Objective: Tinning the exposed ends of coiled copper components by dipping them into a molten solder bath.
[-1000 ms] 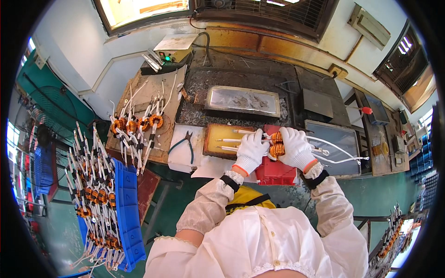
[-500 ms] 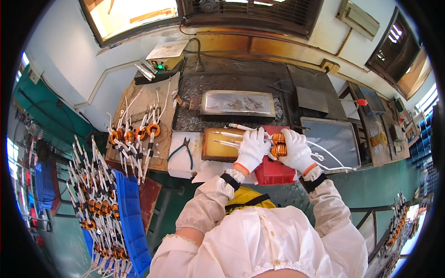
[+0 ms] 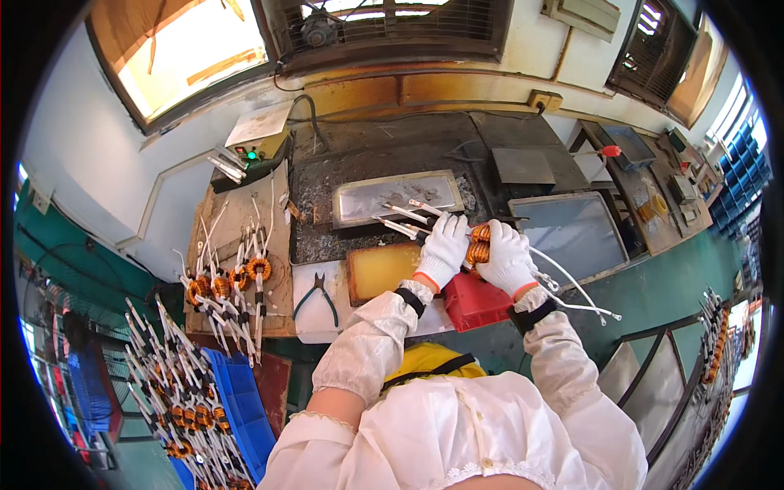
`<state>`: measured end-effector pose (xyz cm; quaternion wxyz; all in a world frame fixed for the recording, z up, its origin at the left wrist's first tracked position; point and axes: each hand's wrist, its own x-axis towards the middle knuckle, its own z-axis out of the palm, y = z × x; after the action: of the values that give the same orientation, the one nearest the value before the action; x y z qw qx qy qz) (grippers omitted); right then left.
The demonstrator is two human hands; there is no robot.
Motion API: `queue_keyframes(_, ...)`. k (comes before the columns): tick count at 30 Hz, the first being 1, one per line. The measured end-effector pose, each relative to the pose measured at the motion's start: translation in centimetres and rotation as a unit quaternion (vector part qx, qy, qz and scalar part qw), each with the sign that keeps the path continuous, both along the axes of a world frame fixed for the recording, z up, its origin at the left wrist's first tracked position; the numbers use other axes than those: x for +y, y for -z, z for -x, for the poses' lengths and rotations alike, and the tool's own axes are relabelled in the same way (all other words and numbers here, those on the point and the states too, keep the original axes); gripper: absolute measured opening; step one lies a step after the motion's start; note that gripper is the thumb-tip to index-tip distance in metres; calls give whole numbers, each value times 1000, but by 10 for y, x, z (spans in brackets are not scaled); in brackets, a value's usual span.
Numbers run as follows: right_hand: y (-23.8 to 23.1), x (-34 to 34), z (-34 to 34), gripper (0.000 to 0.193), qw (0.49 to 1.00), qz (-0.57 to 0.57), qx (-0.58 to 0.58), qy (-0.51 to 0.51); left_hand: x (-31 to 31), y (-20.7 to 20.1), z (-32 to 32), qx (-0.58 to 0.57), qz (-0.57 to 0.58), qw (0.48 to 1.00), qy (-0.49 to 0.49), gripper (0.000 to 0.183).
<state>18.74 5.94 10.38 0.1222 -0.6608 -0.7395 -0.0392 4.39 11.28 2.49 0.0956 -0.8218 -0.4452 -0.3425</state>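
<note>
Both gloved hands grip a bundle of copper-wound toroidal coils (image 3: 478, 245) above the bench. My left hand (image 3: 446, 247) is closed around their leads, just left of the windings. My right hand (image 3: 506, 258) is closed over the right side of the coils. White-sleeved leads (image 3: 407, 214) with bare tips stick out to the left, over the near edge of a silvery metal pan (image 3: 359, 204). More white leads (image 3: 581, 296) with ring terminals trail off to the right. My fingers hide part of the coils.
A pan of amber material (image 3: 382, 271) and a red plastic box (image 3: 476, 304) sit nearest me. Pliers (image 3: 317, 299) lie left. Further coils (image 3: 258, 269) rest on a board; others fill a blue crate (image 3: 245, 400). A grey tray (image 3: 572, 233) stands right.
My hands have lifted the coils off the red box and tilted them, bringing the left-hand leads from over the amber pan up to the metal pan. The view has also shifted.
</note>
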Motion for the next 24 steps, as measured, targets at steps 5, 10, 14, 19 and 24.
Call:
queue_keyframes(5,-4,9,15,65,999,0,-13,43,23,8,8,17,0,999,48,24)
queue_keyframes(10,-2,20,21,63,995,-1,-21,94,38,-5,14,99,-38,990,92,21)
queue_keyframes(14,-3,30,32,64,992,14,-51,111,52,-6,22,112,-36,988,99,21)
queue_keyframes(19,2,34,33,64,987,32,-65,142,55,-9,21,104,-48,986,122,20)
queue_keyframes(24,0,37,36,63,988,34,-62,140,59,-6,23,118,-45,984,123,21)
